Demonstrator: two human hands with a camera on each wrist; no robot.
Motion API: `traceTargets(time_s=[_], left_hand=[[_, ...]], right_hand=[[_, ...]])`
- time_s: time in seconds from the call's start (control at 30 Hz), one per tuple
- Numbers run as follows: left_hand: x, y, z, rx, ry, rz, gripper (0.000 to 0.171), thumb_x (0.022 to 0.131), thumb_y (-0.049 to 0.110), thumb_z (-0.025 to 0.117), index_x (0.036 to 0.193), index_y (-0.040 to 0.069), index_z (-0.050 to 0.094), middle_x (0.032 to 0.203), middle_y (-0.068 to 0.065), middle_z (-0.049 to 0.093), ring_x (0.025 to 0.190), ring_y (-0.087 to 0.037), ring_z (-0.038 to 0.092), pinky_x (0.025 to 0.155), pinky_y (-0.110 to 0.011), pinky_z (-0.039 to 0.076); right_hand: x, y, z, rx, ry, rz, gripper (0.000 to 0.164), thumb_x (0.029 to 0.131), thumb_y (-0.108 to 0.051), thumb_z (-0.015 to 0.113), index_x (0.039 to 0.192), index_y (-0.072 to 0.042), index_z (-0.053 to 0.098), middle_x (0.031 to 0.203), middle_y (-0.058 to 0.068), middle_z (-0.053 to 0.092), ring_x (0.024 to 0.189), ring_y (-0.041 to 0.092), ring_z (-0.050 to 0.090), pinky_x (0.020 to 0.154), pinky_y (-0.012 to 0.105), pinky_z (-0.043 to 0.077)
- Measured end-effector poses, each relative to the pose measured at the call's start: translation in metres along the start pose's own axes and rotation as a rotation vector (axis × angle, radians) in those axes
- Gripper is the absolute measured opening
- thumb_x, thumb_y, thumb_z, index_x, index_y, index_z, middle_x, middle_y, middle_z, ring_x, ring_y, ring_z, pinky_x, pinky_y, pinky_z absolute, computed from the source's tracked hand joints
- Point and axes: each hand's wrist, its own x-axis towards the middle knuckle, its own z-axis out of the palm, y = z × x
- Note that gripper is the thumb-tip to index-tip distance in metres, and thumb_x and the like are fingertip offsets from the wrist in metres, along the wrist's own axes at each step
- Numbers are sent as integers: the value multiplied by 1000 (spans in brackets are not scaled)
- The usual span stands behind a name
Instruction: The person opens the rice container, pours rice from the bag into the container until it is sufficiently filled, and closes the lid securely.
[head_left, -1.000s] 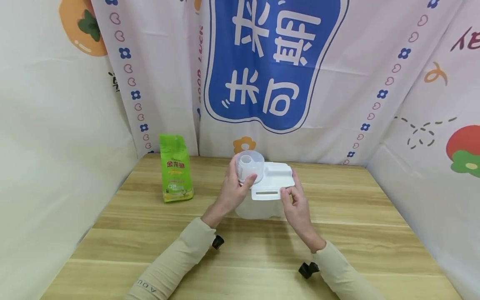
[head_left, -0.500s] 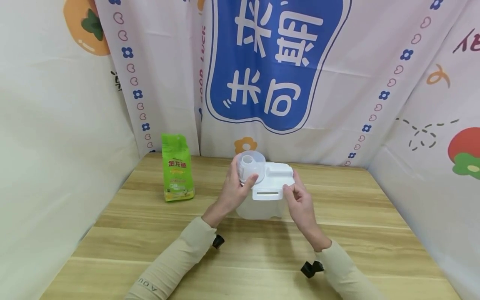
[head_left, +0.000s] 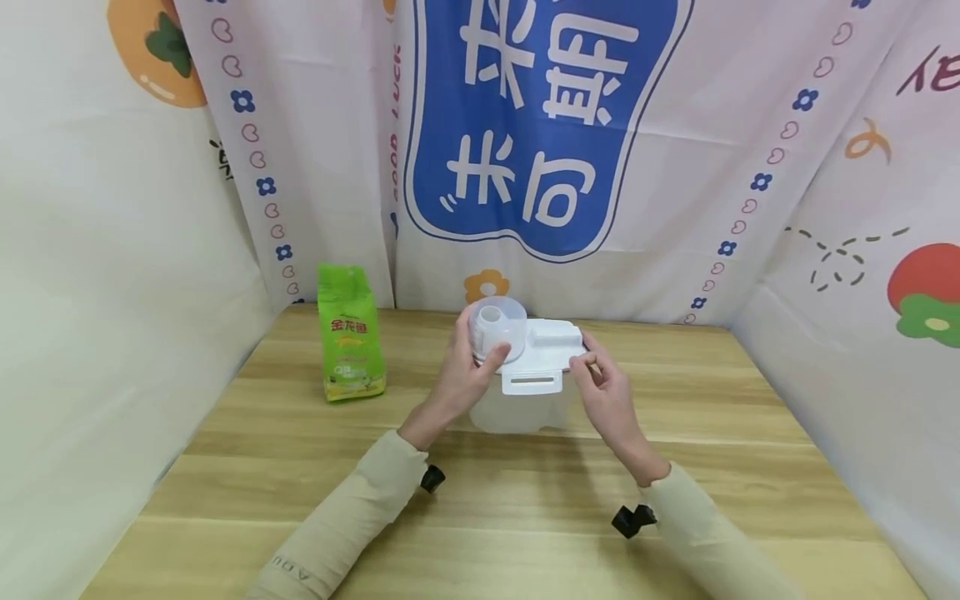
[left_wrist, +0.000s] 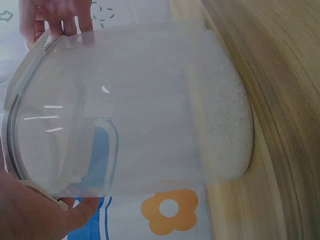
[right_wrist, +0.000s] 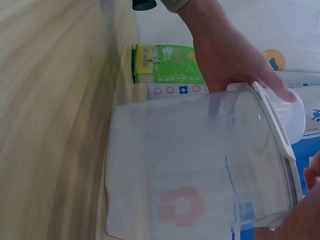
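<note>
A see-through plastic storage container (head_left: 517, 414) stands upright near the back of the table, with a white lid (head_left: 542, 357) on it. On the lid's left part sits a clear round cup (head_left: 513, 319) with a short spout inside. A slotted white flap (head_left: 532, 384) juts from the lid's front. Pale, grainy contents (left_wrist: 225, 115) fill the bottom of the container in the left wrist view. My left hand (head_left: 459, 379) grips the lid's left end, thumb on top beside the cup. My right hand (head_left: 609, 398) pinches the lid's right edge, other fingers against the wall behind.
A green printed bag (head_left: 350, 346) stands upright on the wooden table (head_left: 480, 517), left of the container. Printed cloth (head_left: 330, 167) hangs along the back and both sides. Black wrist devices (head_left: 633, 521) sit under the sleeves.
My right thumb and forefinger have shifted from beside the front flap up to the lid's right edge, and the right forearm has swung outward. The left hand keeps its grip.
</note>
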Motion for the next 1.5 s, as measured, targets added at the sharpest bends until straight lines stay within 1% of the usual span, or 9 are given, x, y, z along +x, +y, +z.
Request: traceTargets(time_s=[0.17,0.2,0.3,0.43,0.73,1.03,1.17,1.3,1.5], left_hand=[[2,-3,-1,-5,-8,4,76,94,24,66,154,13,20,135,-15,49,115,-30,52,92,-43,48],[2,-2,-1,-7,-11,9,76,94,22,66,154,12,20,135,-17,49,115,-31,52,92,-44,48],[2,-3,-2,-23,-21,14,76,95,19,65,154,11,19,136,-20,48,116,-35,52,93,-47,47],[2,-3,-3,-28,-44,7,74,96,22,63,154,14,19,137,-17,47,117,-32,53,96,-46,48],[2,-8,-11,19,-63,-11,77,93,35,66,153,18,22,138,-11,49,122,-26,53,104,-46,48],[5,-13,-20,83,-104,32,82,88,32,73,152,12,24,140,-14,50,124,-30,54,107,-44,46],[10,-15,-26,87,-153,23,82,87,35,73,151,11,28,140,-15,52,125,-29,55,105,-44,48],[16,-17,-35,59,-237,-27,83,86,42,71,152,15,29,140,-13,53,124,-29,56,98,-46,53],[28,-20,-48,-28,-373,-44,78,90,27,71,153,16,27,145,-12,49,127,-32,53,99,-47,50]], right_hand=[[13,-1,-4,-16,32,56,19,101,-12,51,105,7,52,145,20,49,140,30,42,111,45,40],[16,3,-5,-9,36,70,21,102,-12,50,110,7,50,143,20,50,138,29,44,111,43,40],[23,2,-7,-1,22,103,28,101,-10,50,122,9,45,138,22,51,134,28,46,106,25,42],[30,2,-9,-6,-1,103,32,101,-8,50,129,8,46,134,23,53,125,23,50,96,9,42],[40,6,-15,-92,-80,182,40,104,-30,48,133,-3,53,132,17,57,119,17,52,95,16,43],[46,5,-13,-128,-130,202,39,103,-26,50,134,-2,56,131,19,60,104,6,54,85,11,45],[47,7,-13,-189,-165,177,38,104,-19,49,135,2,55,130,23,60,98,9,53,79,10,44],[48,9,-15,-223,-182,170,40,104,-21,49,138,0,53,137,20,58,109,14,53,83,6,42],[49,13,-19,-207,-219,158,44,103,-30,49,139,-6,54,141,15,56,116,19,54,87,7,43]])
